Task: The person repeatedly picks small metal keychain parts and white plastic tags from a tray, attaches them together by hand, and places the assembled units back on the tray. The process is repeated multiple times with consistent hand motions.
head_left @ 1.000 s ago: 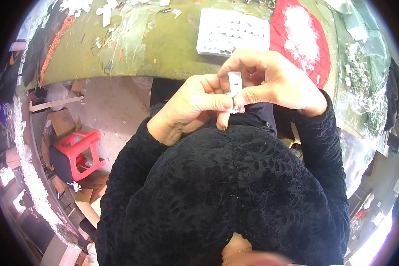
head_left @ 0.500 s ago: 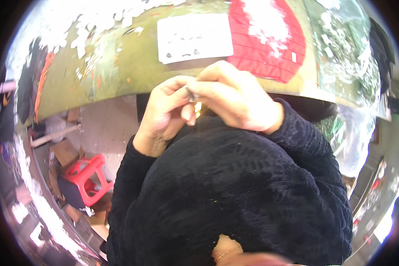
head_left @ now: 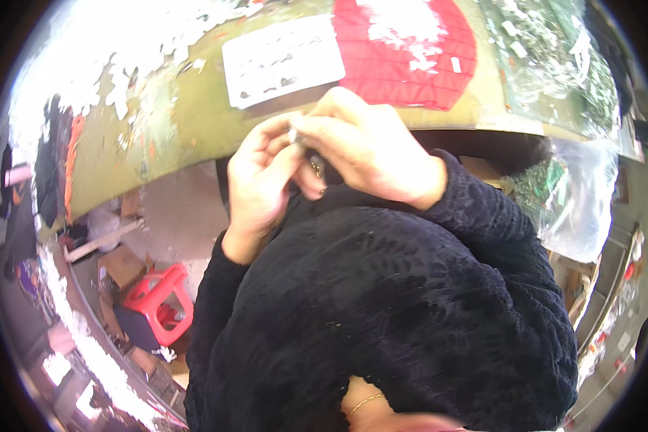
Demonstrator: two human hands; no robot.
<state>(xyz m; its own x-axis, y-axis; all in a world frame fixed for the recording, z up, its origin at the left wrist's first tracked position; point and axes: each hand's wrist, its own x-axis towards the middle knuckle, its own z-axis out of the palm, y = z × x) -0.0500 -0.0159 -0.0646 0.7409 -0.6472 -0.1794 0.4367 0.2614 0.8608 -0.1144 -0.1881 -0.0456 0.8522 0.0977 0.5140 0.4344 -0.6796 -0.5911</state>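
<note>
My left hand point(head_left: 261, 180) and my right hand point(head_left: 371, 147) meet close together above the near edge of an olive-green table point(head_left: 173, 137). Between their fingertips they pinch a small pale piece point(head_left: 293, 134), mostly hidden by the fingers. A small dark, brassy part point(head_left: 315, 167) shows under my right thumb. Both forearms wear black lacy knit sleeves point(head_left: 381, 302) that fill the lower middle of the view.
A white perforated sheet point(head_left: 282, 59) lies on the table beyond my hands, next to a red round tray point(head_left: 403, 50) holding white bits. White scraps litter the table's left. Clear bags of green parts point(head_left: 561, 180) sit at right. A red stool point(head_left: 158, 302) stands on the floor at lower left.
The white strip held upright a second ago is now nearly hidden between the fingertips. Both hands stay together; the view has shifted, so the table and sheet sit lower in the picture.
</note>
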